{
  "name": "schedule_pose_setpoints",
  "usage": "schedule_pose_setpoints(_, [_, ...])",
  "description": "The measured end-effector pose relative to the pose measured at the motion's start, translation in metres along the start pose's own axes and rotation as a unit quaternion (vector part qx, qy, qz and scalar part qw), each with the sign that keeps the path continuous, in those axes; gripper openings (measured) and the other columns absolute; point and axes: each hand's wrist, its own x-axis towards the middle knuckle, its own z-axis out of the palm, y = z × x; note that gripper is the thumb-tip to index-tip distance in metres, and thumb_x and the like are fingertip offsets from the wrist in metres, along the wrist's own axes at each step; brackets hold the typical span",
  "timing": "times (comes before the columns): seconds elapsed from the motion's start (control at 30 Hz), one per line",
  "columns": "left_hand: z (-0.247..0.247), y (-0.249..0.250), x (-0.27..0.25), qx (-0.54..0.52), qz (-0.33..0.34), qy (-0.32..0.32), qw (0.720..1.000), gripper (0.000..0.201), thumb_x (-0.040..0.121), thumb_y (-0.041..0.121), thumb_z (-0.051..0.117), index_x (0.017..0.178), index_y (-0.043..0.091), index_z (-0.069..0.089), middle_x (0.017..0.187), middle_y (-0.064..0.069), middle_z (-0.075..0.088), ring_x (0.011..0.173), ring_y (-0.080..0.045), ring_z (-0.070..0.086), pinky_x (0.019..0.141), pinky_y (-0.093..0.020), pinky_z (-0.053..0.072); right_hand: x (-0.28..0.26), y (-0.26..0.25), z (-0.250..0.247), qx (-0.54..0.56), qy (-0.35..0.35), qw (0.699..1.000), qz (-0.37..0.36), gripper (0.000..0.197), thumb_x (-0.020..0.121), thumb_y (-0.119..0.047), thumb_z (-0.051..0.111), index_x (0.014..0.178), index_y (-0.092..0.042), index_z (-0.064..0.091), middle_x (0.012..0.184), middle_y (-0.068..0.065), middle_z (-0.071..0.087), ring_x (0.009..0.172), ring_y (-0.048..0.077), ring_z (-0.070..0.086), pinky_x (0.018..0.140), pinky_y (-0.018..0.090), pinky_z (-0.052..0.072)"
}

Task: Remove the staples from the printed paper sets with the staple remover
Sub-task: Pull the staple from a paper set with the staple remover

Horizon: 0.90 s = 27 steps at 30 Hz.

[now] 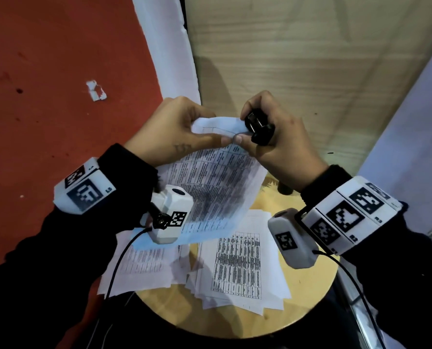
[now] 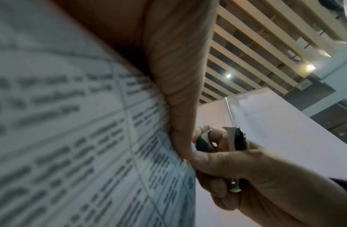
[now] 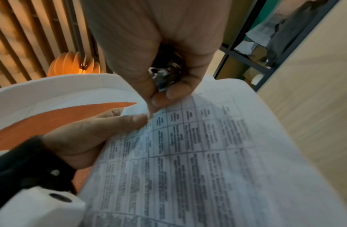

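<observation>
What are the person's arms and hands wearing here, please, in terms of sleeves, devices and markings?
Both arms are in dark sleeves. Each wrist carries a white boxy band printed with black square tag markers, the left band and the right band. Under each wrist hangs a white camera pod bearing a smaller tag, with a black cable trailing away. The left hand and right hand are bare, without gloves.
</observation>
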Motion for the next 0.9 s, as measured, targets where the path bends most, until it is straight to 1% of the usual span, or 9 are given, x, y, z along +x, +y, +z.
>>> schedule_pose_setpoints(0.17, [-0.006, -0.005, -0.006, -0.018, -0.018, 0.008, 1.0, 0.036, 0.062, 0.055, 0.071, 0.068, 0.019, 0.071, 0.055, -0.006, 0.052, 0.05, 0.002, 0.036, 0.045, -0.018, 0.028, 0.003, 0.003, -0.016, -0.049, 0.0, 0.999, 0.014, 0.04, 0.071, -0.024, 0.08, 0.097, -0.014, 0.052, 0.068, -0.021, 0.046, 0.063, -0.007, 0.047, 0.059, 0.014, 0.034])
schedule_pose_setpoints(0.27, [-0.007, -0.006, -0.006, -0.03, -0.017, 0.013, 0.999, 0.049, 0.06, 0.056, 0.071, 0.08, 0.012, 0.074, 0.069, -0.017, 0.069, 0.06, -0.006, 0.047, 0.053, -0.025, 0.037, 0.005, 0.001, -0.016, -0.021, 0.005, 1.0, 0.014, 0.041, 0.067, -0.027, 0.081, 0.093, -0.021, 0.05, 0.069, -0.021, 0.047, 0.064, -0.01, 0.048, 0.059, 0.008, 0.033])
schedule_pose_setpoints(0.33, [-0.009, -0.007, -0.006, -0.027, -0.01, 0.028, 0.999, 0.055, 0.06, 0.058, 0.071, 0.078, 0.006, 0.073, 0.074, -0.025, 0.067, 0.062, -0.012, 0.047, 0.053, -0.032, 0.039, 0.006, -0.001, -0.015, 0.007, 0.011, 1.0, 0.013, 0.038, 0.064, -0.029, 0.076, 0.091, -0.023, 0.049, 0.068, -0.021, 0.048, 0.064, -0.009, 0.048, 0.06, 0.008, 0.033])
schedule_pose_setpoints(0.4, [-0.009, -0.007, -0.005, -0.026, -0.005, 0.036, 0.999, 0.052, 0.063, 0.056, 0.07, 0.074, 0.005, 0.071, 0.067, -0.025, 0.063, 0.059, -0.008, 0.043, 0.05, -0.029, 0.032, 0.007, -0.003, -0.015, 0.016, 0.013, 1.0, 0.014, 0.036, 0.064, -0.03, 0.073, 0.089, -0.023, 0.048, 0.068, -0.021, 0.048, 0.063, -0.009, 0.047, 0.06, 0.008, 0.033])
schedule_pose_setpoints(0.53, [-0.005, 0.0, -0.005, -0.049, -0.019, -0.012, 0.999, 0.035, 0.073, 0.043, 0.07, 0.084, 0.01, 0.075, 0.067, -0.01, 0.061, 0.061, -0.001, 0.043, 0.054, -0.022, 0.032, 0.005, -0.007, -0.012, -0.009, 0.043, 0.999, 0.008, 0.038, 0.065, -0.032, 0.075, 0.089, -0.024, 0.047, 0.065, -0.019, 0.047, 0.059, -0.005, 0.046, 0.059, 0.015, 0.037])
schedule_pose_setpoints(0.63, [-0.001, 0.003, -0.006, -0.084, -0.024, 0.006, 0.996, 0.019, 0.072, 0.034, 0.078, 0.077, 0.016, 0.074, 0.069, -0.018, 0.066, 0.062, -0.005, 0.047, 0.055, -0.023, 0.035, 0.004, -0.009, -0.011, -0.059, 0.064, 0.996, 0.008, 0.04, 0.067, -0.032, 0.079, 0.091, -0.024, 0.047, 0.065, -0.019, 0.045, 0.058, -0.003, 0.044, 0.059, 0.024, 0.039])
schedule_pose_setpoints(0.7, [-0.003, 0.002, -0.009, -0.111, -0.034, 0.035, 0.993, 0.017, 0.07, 0.03, 0.079, 0.063, 0.018, 0.069, 0.061, -0.015, 0.061, 0.058, -0.007, 0.047, 0.052, -0.023, 0.033, 0.003, -0.008, -0.014, -0.08, 0.069, 0.994, 0.018, 0.041, 0.068, -0.033, 0.081, 0.091, -0.024, 0.048, 0.065, -0.02, 0.046, 0.059, -0.004, 0.045, 0.058, 0.023, 0.038])
schedule_pose_setpoints(0.77, [-0.008, 0.0, -0.011, -0.11, -0.043, 0.012, 0.993, 0.019, 0.067, 0.027, 0.078, 0.056, 0.019, 0.064, 0.054, 0.002, 0.054, 0.052, -0.002, 0.044, 0.046, -0.018, 0.033, 0.002, -0.007, -0.017, -0.074, 0.07, 0.995, 0.024, 0.043, 0.066, -0.034, 0.082, 0.089, -0.026, 0.047, 0.063, -0.019, 0.046, 0.057, -0.005, 0.045, 0.057, 0.02, 0.036])
schedule_pose_setpoints(0.9, [-0.011, -0.001, -0.015, -0.137, -0.051, -0.037, 0.989, 0.019, 0.065, 0.014, 0.083, 0.066, 0.014, 0.064, 0.062, 0.0, 0.061, 0.057, -0.005, 0.052, 0.051, -0.016, 0.043, 0.001, -0.003, -0.016, -0.052, 0.083, 0.994, 0.038, 0.04, 0.068, -0.037, 0.08, 0.09, -0.024, 0.048, 0.069, -0.017, 0.048, 0.06, -0.004, 0.045, 0.06, 0.019, 0.036])
